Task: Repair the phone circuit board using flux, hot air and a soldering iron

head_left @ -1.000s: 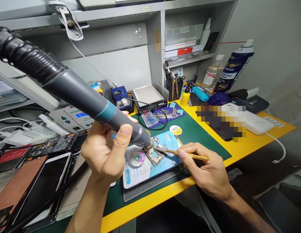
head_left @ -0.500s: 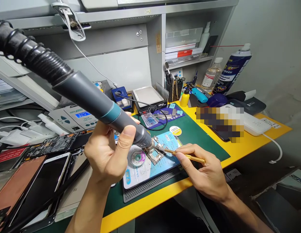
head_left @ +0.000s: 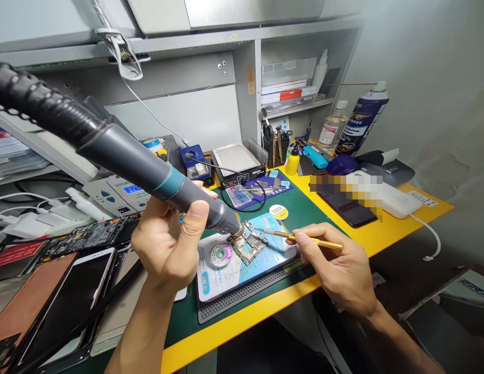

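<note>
My left hand [head_left: 171, 239] is closed around a dark grey hot air gun [head_left: 136, 163] with a teal ring, its nozzle angled down at the top edge of a phone circuit board [head_left: 251, 246]. Between the fingertips of my right hand [head_left: 339, 265] is a slim brass-handled scraper [head_left: 304, 239]. The scraper's thin grey tip is over the board's upper right side; I cannot tell whether it touches. The board lies on a blue and white box [head_left: 236, 278], beside a round spool of desoldering braid [head_left: 221, 255]. Under the box is a grey perforated mat [head_left: 245, 296].
Several phones [head_left: 66, 301] and a hot air station [head_left: 120, 195] stand at the left. A small heating plate [head_left: 237, 161], tool holder [head_left: 278, 145] and yellow bottle [head_left: 292, 162] are at the back. A dark phone [head_left: 351, 205] and white power bank [head_left: 386, 195] lie right.
The scraper and my right hand have moved right, taking the tip away from the nozzle. My left hand and the hot air gun have shifted slightly left. The camera view has tilted a little.
</note>
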A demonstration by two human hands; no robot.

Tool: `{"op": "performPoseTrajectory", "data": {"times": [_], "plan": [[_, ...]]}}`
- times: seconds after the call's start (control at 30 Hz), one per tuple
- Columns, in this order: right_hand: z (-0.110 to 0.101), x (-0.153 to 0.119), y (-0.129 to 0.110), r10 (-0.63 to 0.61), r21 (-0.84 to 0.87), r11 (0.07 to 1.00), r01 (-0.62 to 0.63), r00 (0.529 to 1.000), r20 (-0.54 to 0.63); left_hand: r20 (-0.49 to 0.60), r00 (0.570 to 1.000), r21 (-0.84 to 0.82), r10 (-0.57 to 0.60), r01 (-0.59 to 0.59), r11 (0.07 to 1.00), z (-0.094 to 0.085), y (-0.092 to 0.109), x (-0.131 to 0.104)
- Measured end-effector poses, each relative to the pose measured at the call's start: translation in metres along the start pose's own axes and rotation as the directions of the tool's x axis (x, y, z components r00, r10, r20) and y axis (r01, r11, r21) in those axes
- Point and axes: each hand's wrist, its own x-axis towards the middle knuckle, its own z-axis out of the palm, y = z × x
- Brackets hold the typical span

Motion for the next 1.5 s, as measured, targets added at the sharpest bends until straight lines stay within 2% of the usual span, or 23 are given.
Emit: {"op": "performPoseTrajectory", "data": {"times": [0.13,0.23,0.37,0.47,0.53,0.57,0.63,0.67,0.7,0.8,0.83,0.87,0.93,1.07,1.17,1.23,1.27,1.33,1.4,1.5], "plan": [[-0.009,0.005,-0.007,0.063,0.086,0.994,-0.064,0.998,0.017,0.013,1.0,0.02,-0.019,0.019,1.0,-0.009,0.005,0.005],[-0.016,0.013,-0.013,0.065,0.141,0.988,-0.062,0.998,-0.021,-0.019,1.0,0.031,-0.012,0.012,0.999,-0.02,0.007,0.015],[-0.025,0.029,-0.027,0.048,0.172,0.984,-0.049,0.999,0.011,-0.076,0.997,0.06,0.015,-0.01,0.998,-0.034,0.006,0.032],[-0.031,0.045,-0.048,-0.088,0.049,0.995,0.091,0.994,-0.064,-0.06,0.998,0.089,0.02,-0.014,0.996,-0.039,0.006,0.037],[-0.036,0.056,-0.065,-0.273,-0.139,0.956,0.26,0.958,-0.085,-0.027,1.0,0.104,0.004,-0.001,0.995,-0.039,0.006,0.036],[-0.038,0.061,-0.074,-0.362,-0.231,0.91,0.344,0.931,-0.04,-0.008,1.0,0.11,-0.004,0.005,0.994,-0.039,0.007,0.035],[-0.038,0.071,-0.088,-0.523,-0.342,0.781,0.523,0.847,0.101,0.017,1.0,0.119,-0.022,0.02,0.993,-0.038,0.009,0.034],[-0.037,0.075,-0.095,-0.516,-0.376,0.75,0.544,0.837,0.182,0.023,0.999,0.126,-0.03,0.027,0.992,-0.037,0.012,0.034],[-0.034,0.079,-0.1,-0.485,-0.382,0.75,0.54,0.842,0.237,0.03,0.999,0.133,-0.038,0.034,0.991,-0.037,0.015,0.034],[-0.014,0.094,-0.118,-0.321,-0.327,0.848,0.417,0.895,0.309,0.076,0.996,0.153,-0.054,0.042,0.987,-0.036,0.026,0.037],[-0.004,0.1,-0.125,-0.289,-0.315,0.861,0.4,0.893,0.345,0.098,0.994,0.162,-0.057,0.04,0.986,-0.034,0.03,0.038],[0.006,0.106,-0.133,-0.31,-0.315,0.854,0.415,0.89,0.333,0.119,0.991,0.173,-0.059,0.037,0.984,-0.032,0.033,0.039],[0.029,0.117,-0.149,-0.397,-0.281,0.827,0.487,0.86,0.321,0.16,0.985,0.206,-0.062,0.028,0.978,-0.027,0.037,0.04],[0.066,0.13,-0.176,-0.45,-0.34,0.701,0.627,0.759,0.47,0.236,0.969,0.312,-0.077,-0.001,0.95,-0.025,0.043,0.042],[0.078,0.133,-0.185,-0.473,-0.348,0.643,0.682,0.712,0.52,0.322,0.943,0.403,-0.084,-0.057,0.913,-0.051,0.045,0.05],[0.082,0.134,-0.189,-0.478,-0.351,0.609,0.712,0.681,0.554,0.366,0.925,0.489,-0.107,-0.093,0.868,-0.083,0.043,0.063],[0.083,0.135,-0.191,-0.478,-0.353,0.593,0.724,0.67,0.568,0.34,0.931,0.555,-0.137,-0.081,0.828,-0.101,0.038,0.071],[0.085,0.138,-0.196,-0.476,-0.362,0.569,0.738,0.654,0.588,0.239,0.945,0.713,-0.221,-0.016,0.701,-0.135,0.022,0.091],[0.088,0.142,-0.203,-0.477,-0.358,0.546,0.757,0.633,0.61,0.157,0.94,0.845,-0.303,0.031,0.534,-0.162,-0.001,0.108],[0.093,0.147,-0.212,-0.49,-0.321,0.52,0.791,0.585,0.646,0.134,0.908,0.952,-0.398,-0.007,0.307,-0.186,-0.036,0.117]]}}
